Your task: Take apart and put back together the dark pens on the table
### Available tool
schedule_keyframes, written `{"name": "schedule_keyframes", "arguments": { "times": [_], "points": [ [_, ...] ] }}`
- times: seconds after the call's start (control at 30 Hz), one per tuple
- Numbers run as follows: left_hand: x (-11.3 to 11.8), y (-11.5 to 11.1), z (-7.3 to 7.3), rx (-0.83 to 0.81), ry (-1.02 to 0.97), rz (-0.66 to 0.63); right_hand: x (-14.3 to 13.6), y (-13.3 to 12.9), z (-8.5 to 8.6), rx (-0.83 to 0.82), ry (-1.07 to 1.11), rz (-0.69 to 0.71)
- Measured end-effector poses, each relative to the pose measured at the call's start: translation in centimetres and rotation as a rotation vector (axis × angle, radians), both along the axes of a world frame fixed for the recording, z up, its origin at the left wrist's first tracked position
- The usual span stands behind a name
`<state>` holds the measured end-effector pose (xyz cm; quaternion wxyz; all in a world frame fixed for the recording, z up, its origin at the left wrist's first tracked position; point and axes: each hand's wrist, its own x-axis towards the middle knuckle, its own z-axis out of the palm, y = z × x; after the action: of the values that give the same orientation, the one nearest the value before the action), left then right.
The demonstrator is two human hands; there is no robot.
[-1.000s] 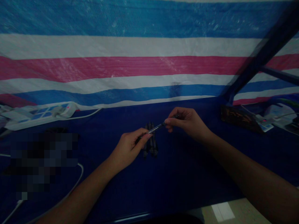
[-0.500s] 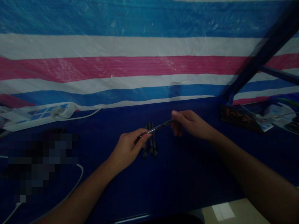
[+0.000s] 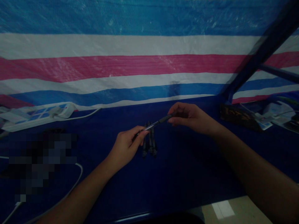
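My left hand (image 3: pixel 129 141) is closed round one end of a dark pen (image 3: pixel 153 125) with a clear, shiny barrel section. The pen slants up to the right, above the table. At its other, dark end, the thumb and fingers of my right hand (image 3: pixel 184 115) pinch it. Below the pen, several more dark pens (image 3: pixel 151 144) lie side by side on the blue table (image 3: pixel 177 180), partly hidden by my left fingers.
A white power strip (image 3: pixel 46 114) with a cable lies at the back left. Nearer stands a dark, blurred-out object (image 3: pixel 44 158) beside a white cord. At the right are a dark box (image 3: pixel 240 117) and plastic-wrapped items (image 3: pixel 277 113). A striped sheet (image 3: pixel 140 65) hangs behind.
My right hand has turned, its thumb now below the pen and the fingers above. More of the pen's dark end shows. My left hand has shifted slightly left and up.
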<state>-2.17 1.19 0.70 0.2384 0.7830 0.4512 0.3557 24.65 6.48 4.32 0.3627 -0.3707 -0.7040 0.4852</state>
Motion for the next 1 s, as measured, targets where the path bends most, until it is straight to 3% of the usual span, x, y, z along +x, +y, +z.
{"name": "schedule_keyframes", "arguments": {
  "times": [0.13, 0.33, 0.5, 0.8, 1.0],
  "points": [
    [-0.03, -0.01, -0.06, -0.003, 0.005, -0.018, 0.11, 0.03, 0.04, 0.038, -0.152, -0.024],
    [0.03, 0.03, 0.04, -0.012, 0.006, 0.007, 0.24, 0.09, 0.22, 0.018, 0.013, 0.013],
    [-0.01, 0.02, -0.04, 0.001, -0.014, -0.017, 0.47, 0.12, 0.16, 0.099, -0.271, -0.032],
    [-0.14, 0.05, 0.03, -0.025, -0.016, 0.006, 0.54, -0.17, 0.45, 0.215, -0.323, 0.119],
    [-0.36, -0.16, 0.29, 0.102, 0.022, -0.019, 0.16, -0.20, -0.15, 0.044, -0.250, 0.128]
  ]
}}
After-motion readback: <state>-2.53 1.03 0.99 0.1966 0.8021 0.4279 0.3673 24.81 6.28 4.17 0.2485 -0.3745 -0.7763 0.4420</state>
